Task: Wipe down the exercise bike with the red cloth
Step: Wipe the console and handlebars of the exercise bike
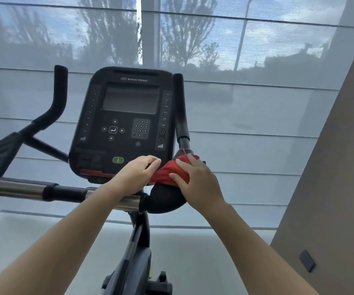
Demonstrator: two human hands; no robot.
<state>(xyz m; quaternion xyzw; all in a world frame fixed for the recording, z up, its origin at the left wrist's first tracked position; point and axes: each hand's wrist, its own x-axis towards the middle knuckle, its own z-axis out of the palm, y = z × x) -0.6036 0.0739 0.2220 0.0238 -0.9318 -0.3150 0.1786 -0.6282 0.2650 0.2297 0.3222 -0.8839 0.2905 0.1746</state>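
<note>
The exercise bike fills the middle of the view, with its black console [127, 124] upright and a chrome handlebar [23, 188] running across below it. A bunched red cloth [169, 171] lies on the black padded bend of the right handlebar [165, 201], just under the upright right grip [180, 107]. My right hand [195, 179] presses flat on the cloth from the right. My left hand [135, 173] pinches the cloth's left edge with curled fingers, resting over the bar below the console.
A large window with a sheer blind [257, 103] stands behind the bike. A beige wall [331, 188] with a dark outlet slants down the right side. The left handlebar grip [57, 96] rises at the left; the bike's post [137, 241] drops below.
</note>
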